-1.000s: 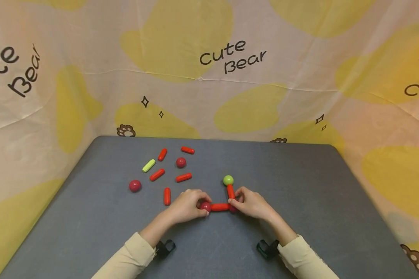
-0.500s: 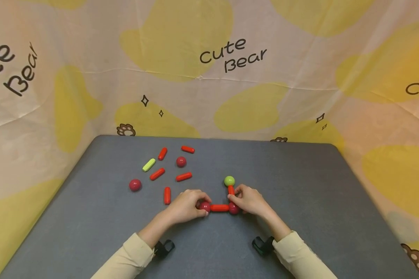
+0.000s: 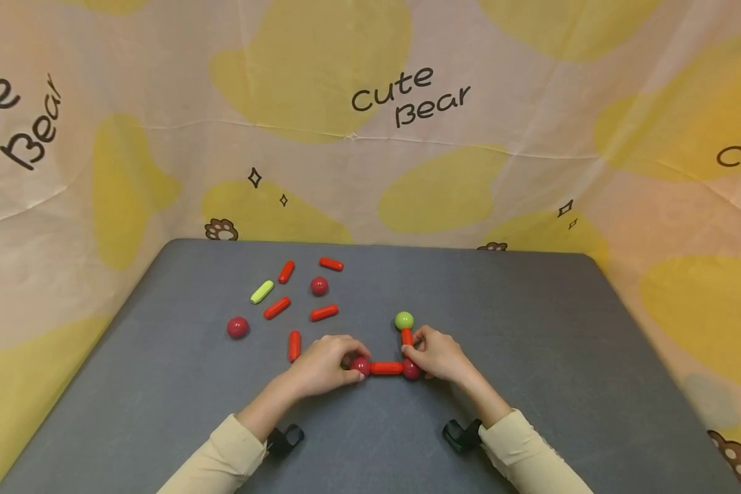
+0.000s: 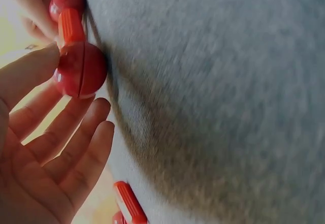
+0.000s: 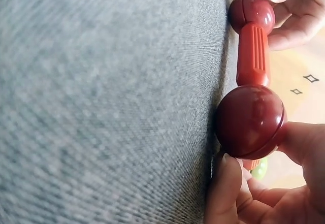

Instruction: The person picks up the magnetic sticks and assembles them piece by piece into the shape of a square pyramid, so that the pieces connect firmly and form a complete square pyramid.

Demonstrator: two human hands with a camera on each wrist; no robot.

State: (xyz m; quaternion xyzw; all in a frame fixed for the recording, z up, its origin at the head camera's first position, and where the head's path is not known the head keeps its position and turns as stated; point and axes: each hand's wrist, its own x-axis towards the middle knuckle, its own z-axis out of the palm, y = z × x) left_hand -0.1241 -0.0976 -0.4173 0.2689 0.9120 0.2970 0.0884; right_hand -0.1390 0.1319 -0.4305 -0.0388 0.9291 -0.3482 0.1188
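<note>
Two bare hands work above the middle of a grey desk, both on an L-shaped toy frame. The left hand pinches the red end ball between thumb and finger. From that ball a red crossbar runs roughly parallel to the far edge, reaching the red corner ball. The right hand grips this corner ball between thumb and fingers. A second red bar, the upper bar, leads from it towards the far edge and ends in a green ball.

Loose pieces are scattered towards the desk's far left corner: five red sticks, one lying just beside the left hand; a yellow-green stick; and two red balls, one of them nearest the left edge. Cream sleeves cover the forearms. Behind the desk hangs a yellow-patterned cloth printed "cute Bear".
</note>
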